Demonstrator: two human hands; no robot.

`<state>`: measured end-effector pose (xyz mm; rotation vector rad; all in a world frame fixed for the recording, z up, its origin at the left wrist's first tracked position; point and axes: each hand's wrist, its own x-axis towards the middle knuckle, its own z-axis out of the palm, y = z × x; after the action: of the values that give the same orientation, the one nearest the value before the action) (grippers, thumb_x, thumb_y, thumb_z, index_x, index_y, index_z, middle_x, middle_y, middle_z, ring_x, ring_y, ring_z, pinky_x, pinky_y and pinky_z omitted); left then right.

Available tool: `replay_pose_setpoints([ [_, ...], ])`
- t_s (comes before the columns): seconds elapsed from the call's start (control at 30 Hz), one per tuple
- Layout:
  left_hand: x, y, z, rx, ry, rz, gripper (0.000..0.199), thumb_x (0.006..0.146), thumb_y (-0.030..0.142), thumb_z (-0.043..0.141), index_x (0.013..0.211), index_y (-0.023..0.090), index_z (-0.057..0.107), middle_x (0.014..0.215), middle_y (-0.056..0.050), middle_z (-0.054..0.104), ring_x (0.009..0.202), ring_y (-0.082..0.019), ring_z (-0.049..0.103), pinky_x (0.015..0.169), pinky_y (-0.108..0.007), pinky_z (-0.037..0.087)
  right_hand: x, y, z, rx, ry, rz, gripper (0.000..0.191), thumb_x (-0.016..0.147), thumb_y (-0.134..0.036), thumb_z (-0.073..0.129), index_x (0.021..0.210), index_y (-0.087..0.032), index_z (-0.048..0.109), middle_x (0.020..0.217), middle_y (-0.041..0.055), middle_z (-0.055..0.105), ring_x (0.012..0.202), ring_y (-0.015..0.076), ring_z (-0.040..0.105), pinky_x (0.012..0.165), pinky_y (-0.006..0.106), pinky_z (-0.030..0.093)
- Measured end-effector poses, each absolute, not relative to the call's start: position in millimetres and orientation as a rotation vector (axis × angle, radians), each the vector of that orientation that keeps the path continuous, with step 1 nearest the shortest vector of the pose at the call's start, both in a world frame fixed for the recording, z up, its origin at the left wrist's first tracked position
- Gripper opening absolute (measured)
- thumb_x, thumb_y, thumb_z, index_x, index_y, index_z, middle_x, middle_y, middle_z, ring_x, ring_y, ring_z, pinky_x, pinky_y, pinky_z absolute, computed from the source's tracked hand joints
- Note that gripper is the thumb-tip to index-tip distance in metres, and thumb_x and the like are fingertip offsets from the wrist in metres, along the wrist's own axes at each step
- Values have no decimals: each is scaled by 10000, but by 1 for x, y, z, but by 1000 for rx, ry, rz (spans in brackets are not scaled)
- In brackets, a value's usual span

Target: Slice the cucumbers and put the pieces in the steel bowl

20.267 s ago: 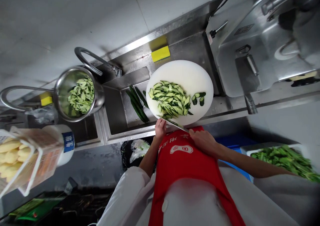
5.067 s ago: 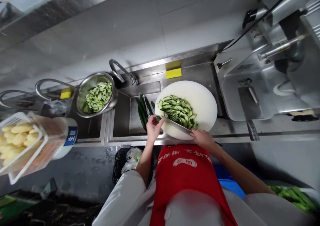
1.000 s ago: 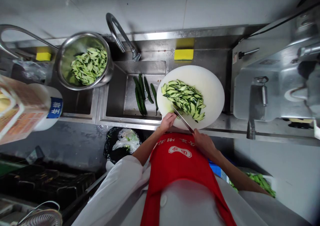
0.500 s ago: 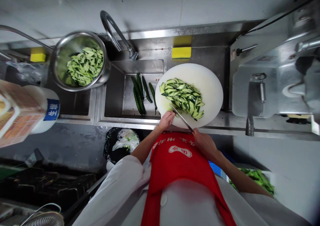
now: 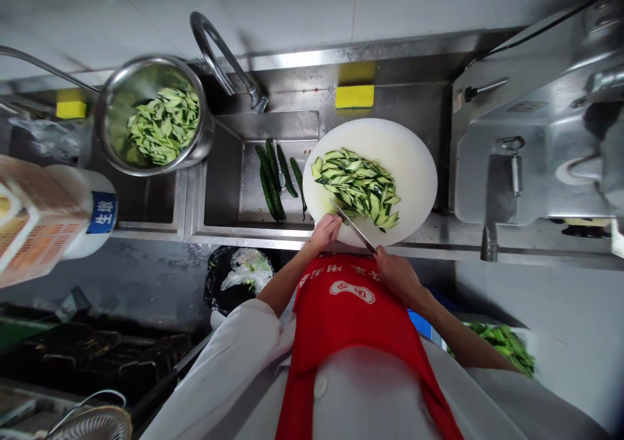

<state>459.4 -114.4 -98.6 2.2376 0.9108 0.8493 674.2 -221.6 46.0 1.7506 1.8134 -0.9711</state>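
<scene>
A round white cutting board (image 5: 414,167) bears a pile of sliced cucumber (image 5: 358,183). My right hand (image 5: 397,274) is closed round the handle of a knife (image 5: 355,229), whose blade slants up and left over the board's near edge. Beside the blade, at the board's lower left, my left hand (image 5: 326,231) has its fingers bent together; whatever they press on is hidden. Several whole cucumbers (image 5: 270,180) lie in the sink (image 5: 221,180) left of the board. More slices (image 5: 166,125) fill part of a metal pot (image 5: 104,112) at the upper left.
A faucet (image 5: 224,56) arches behind the sink, and a yellow sponge (image 5: 354,97) sits behind the board. On the right stands a metal machine (image 5: 475,186). A black-lined bin (image 5: 214,284) is below the sink, with orange baskets (image 5: 36,225) at far left.
The view has shifted slightly. Both hands and the knife stay in nearly the same place at the board's near edge.
</scene>
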Motion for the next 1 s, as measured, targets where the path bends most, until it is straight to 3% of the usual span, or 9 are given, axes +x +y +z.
replay_pose_setpoints([
  [0.5,465,-117,-92,2196,958,841,285,1029,277,402,1059,170,664,921,-100,645,907,-181,609,836,-342,543,686,-212,53,1776,1832,-990,288,1058,-336,241,1112,-173,473,876,99,708,818,211,701,624,261,340],
  [0.63,456,-100,-42,1994,1347,1210,251,1011,316,463,969,173,665,887,-78,647,872,-176,615,844,-345,536,712,-226,86,1904,1937,-809,292,1042,-354,280,1052,-194,523,869,74,708,756,206,677,608,274,304],
  [0.73,455,-82,15,1855,1571,1589,205,996,311,492,1008,181,650,936,-84,643,953,-204,616,903,-387,518,729,-232,104,2053,1988,-589,238,999,-367,385,981,-199,551,906,80,692,819,216,654,614,277,301],
  [0.8,469,-77,47,2101,1275,1463,230,994,332,489,1079,185,645,1018,-100,660,1047,-232,619,969,-427,502,736,-228,108,2103,2020,-464,207,963,-363,449,964,-190,563,917,97,676,873,233,632,632,280,315],
  [0.87,497,-81,65,2427,782,1045,306,975,398,517,1157,186,641,1131,-121,666,1172,-269,595,1069,-482,451,741,-218,107,2079,2077,-373,191,940,-347,485,970,-179,569,924,113,660,895,249,612,655,288,330],
  [0.93,526,-85,66,2577,449,680,444,933,477,571,1274,194,601,1290,-141,618,1318,-304,508,1170,-541,337,746,-209,105,2008,2138,-325,180,925,-326,510,991,-171,573,936,123,651,899,258,602,678,295,344],
  [1.0,544,-83,52,2598,421,555,615,899,524,604,1415,206,496,1444,-153,509,1415,-319,404,1217,-583,218,755,-206,105,1953,2158,-288,173,917,-304,521,1006,-169,582,940,128,650,894,264,602,692,301,355],
])
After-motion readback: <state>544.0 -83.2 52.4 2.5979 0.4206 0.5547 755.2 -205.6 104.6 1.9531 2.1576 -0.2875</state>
